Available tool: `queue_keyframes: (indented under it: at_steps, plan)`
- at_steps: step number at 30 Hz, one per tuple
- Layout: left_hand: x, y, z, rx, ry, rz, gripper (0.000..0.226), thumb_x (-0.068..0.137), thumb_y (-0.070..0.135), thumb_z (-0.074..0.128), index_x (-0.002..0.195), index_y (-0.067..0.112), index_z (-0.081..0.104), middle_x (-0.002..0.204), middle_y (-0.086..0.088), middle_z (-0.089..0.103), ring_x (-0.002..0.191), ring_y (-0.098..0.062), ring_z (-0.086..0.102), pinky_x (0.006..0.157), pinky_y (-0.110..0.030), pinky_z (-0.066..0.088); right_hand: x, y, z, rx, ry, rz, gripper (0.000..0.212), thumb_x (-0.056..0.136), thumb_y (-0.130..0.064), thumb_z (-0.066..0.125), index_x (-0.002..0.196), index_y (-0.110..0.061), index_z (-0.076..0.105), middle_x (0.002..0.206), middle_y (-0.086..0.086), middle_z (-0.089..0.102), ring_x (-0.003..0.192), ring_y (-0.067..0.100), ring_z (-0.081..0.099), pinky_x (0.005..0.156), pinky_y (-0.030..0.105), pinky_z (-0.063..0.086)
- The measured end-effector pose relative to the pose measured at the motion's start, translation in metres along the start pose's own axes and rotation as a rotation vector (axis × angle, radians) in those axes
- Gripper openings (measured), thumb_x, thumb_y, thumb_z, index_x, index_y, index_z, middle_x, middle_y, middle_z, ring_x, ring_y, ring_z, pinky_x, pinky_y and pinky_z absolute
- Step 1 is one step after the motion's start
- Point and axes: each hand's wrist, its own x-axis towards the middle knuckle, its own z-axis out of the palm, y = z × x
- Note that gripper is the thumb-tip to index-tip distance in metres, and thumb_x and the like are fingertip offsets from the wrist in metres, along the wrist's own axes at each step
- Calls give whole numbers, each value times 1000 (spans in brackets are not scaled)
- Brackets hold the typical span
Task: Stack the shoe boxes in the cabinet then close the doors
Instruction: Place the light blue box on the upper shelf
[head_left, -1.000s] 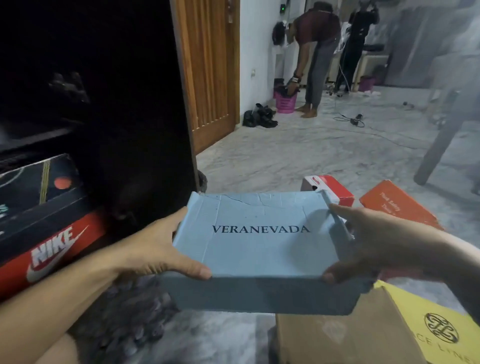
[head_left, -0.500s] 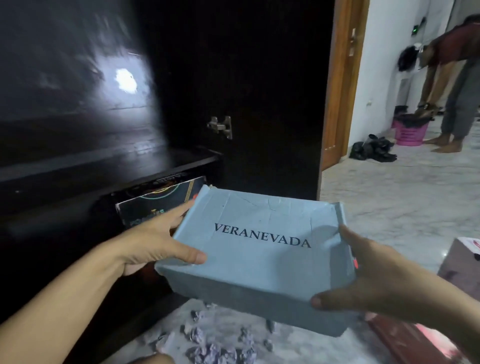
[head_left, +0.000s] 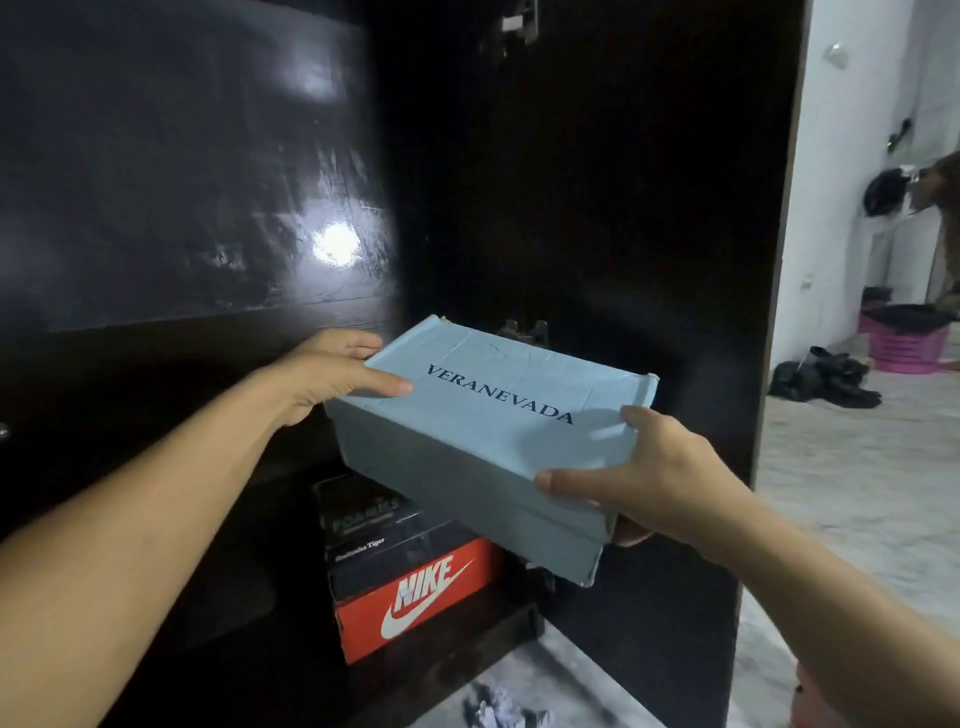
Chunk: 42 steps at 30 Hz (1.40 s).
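Head view looks into a dark cabinet (head_left: 597, 208), whose open door (head_left: 182, 171) gleams at the left with a bright spot of reflected light. Pale marble floor (head_left: 852, 493) spreads to the right of the cabinet. A light blue shoe box (head_left: 483, 441) printed VERANEVADA hangs tilted in the air in front of the cabinet opening, just above a low stack of boxes. That stack stands inside the cabinet at the bottom: an orange Nike box (head_left: 421, 597) lowest, with two black boxes (head_left: 374, 525) on top of it. The left hand (head_left: 332, 374) has a grip on the blue box's far left corner, thumb lying across the lid. The right hand (head_left: 649, 473) grasps the near right end, thumb on the lid, fingers curled underneath. A pink basket (head_left: 904, 338) and dark shoes (head_left: 826, 374) sit far off by the white wall.
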Motion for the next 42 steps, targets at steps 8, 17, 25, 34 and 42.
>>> queue_keyframes:
  at_steps: [8, 17, 25, 34, 42]
  plan:
    - [66, -38, 12, 11, 201, 34, 69, 63, 25, 90, 124, 11, 60, 121, 1, 56, 108, -13, 51, 89, -25, 41, 51, -10, 38, 19, 117, 85, 69, 59, -61, 80, 105, -15, 55, 99, -1, 62, 75, 18, 69, 53, 35, 61]
    - [85, -47, 42, -200, 720, -167, 87, 69, 66, 70, 125, 4, 45, 134, -16, 42, 125, -34, 44, 102, -43, 41, 78, -29, 74, 294, 117, 6, 79, 78, -37, 76, 146, -17, 40, 117, 3, 59, 84, 13, 67, 64, 33, 62]
    - [58, -50, 60, -303, 231, 47, 101, 63, 64, 75, 148, 33, 29, 157, 1, 23, 142, -19, 27, 112, -37, 26, 136, -33, 95, -255, 51, -245, 61, 85, -2, 45, 143, -21, 44, 143, 8, 35, 126, 28, 44, 101, 33, 43]
    - [90, -84, 34, -135, 260, 57, 99, 74, 22, 82, 153, 28, 23, 155, 0, 31, 139, -17, 34, 99, -22, 31, 188, -43, 107, -586, -76, -357, 78, 84, 6, 43, 153, -20, 20, 160, 1, 21, 140, 26, 34, 108, 34, 35]
    - [108, -103, 34, 65, 325, 99, 97, 71, 26, 85, 151, 19, 30, 149, -4, 44, 135, -22, 43, 106, -29, 35, 215, -57, 124, -682, -147, -296, 77, 86, 4, 41, 155, -16, 13, 164, 6, 4, 143, 30, 31, 107, 35, 35]
